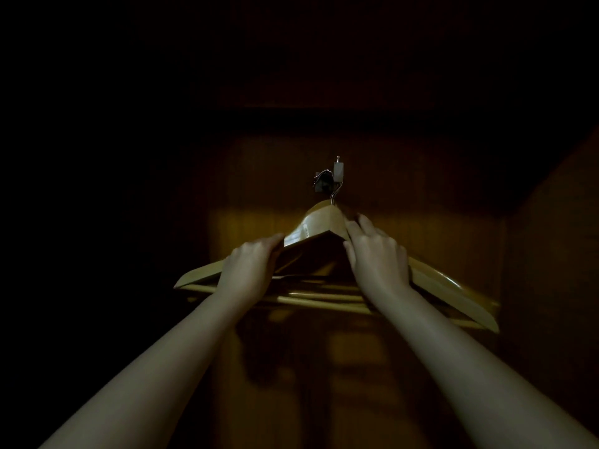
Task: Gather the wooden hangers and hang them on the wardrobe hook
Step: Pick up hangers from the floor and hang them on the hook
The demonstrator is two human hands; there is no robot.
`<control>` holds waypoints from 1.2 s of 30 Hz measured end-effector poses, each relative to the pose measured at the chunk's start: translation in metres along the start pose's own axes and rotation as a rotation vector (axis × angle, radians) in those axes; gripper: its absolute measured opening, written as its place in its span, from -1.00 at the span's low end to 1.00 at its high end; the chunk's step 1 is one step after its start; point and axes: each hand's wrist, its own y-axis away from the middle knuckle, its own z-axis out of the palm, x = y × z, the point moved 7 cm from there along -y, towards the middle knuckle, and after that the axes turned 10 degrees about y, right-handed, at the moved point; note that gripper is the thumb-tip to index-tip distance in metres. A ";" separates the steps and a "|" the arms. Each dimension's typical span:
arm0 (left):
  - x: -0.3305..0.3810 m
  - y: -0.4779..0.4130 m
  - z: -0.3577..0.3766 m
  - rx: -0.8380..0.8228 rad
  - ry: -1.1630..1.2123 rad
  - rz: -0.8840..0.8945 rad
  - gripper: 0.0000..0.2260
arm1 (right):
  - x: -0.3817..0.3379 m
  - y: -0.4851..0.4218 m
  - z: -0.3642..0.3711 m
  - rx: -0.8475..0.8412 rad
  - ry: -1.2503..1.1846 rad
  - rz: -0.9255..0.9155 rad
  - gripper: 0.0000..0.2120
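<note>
A stack of pale wooden hangers (312,230) is held up inside a dark wardrobe, their arms spreading left and right. Their metal necks reach up to the wardrobe hook (337,171) on the back panel. Whether they rest on it I cannot tell. My left hand (249,270) grips the left shoulder of the stack. My right hand (377,254) grips the right shoulder, fingers curled over the top edge. The lower bars of the hangers (321,294) show between my wrists.
The wardrobe's wooden back panel (437,231) is dimly lit. A side wall (551,254) stands close on the right. A dark shelf edge (324,121) runs across above the hook. The left side is in darkness.
</note>
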 end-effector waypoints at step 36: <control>0.082 0.212 0.102 -0.657 0.114 0.239 -0.54 | 0.044 0.244 0.026 -0.337 0.019 0.074 -0.64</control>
